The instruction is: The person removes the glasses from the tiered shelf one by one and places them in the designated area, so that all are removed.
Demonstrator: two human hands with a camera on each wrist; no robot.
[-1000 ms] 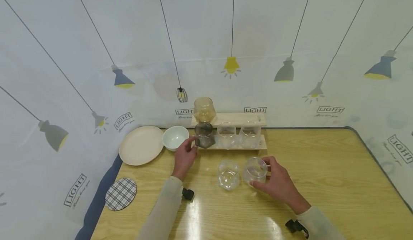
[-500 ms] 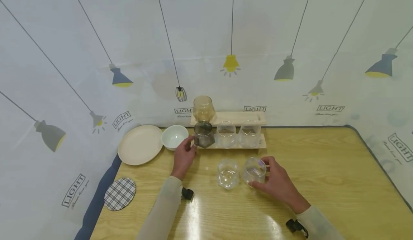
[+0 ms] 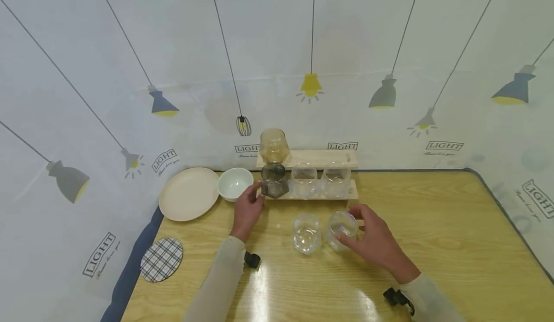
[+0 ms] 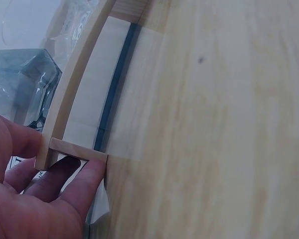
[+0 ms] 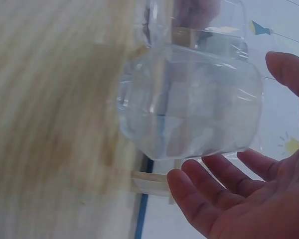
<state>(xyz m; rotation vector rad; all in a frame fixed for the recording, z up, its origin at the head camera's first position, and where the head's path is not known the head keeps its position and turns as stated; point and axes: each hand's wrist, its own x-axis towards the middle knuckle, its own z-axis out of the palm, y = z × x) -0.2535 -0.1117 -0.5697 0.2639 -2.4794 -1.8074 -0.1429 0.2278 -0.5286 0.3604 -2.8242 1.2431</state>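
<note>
In the head view my left hand (image 3: 247, 212) holds the left end of a two-tier wooden rack (image 3: 322, 158). The left wrist view shows its fingers (image 4: 84, 186) against the end of the lower shelf. My right hand (image 3: 375, 238) is spread beside a clear faceted glass (image 3: 341, 230) on the table. Thumb and fingers stand off the glass in the right wrist view. Another clear glass (image 3: 306, 235) is just left of it. On the lower tier stand a smoky grey glass (image 3: 274, 182) and two clear glasses (image 3: 304, 182); an amber glass (image 3: 274, 146) is above.
Left of the rack are a pale green bowl (image 3: 235, 185) and a large cream plate (image 3: 189, 194). A round checked coaster (image 3: 162, 260) lies at the table's left edge. A wall printed with lamps borders the wooden table (image 3: 454, 235) at the back.
My right hand has loosened from the clear glass and its fingers have moved off it; the glass stays on the table. My left hand has not visibly moved at the rack.
</note>
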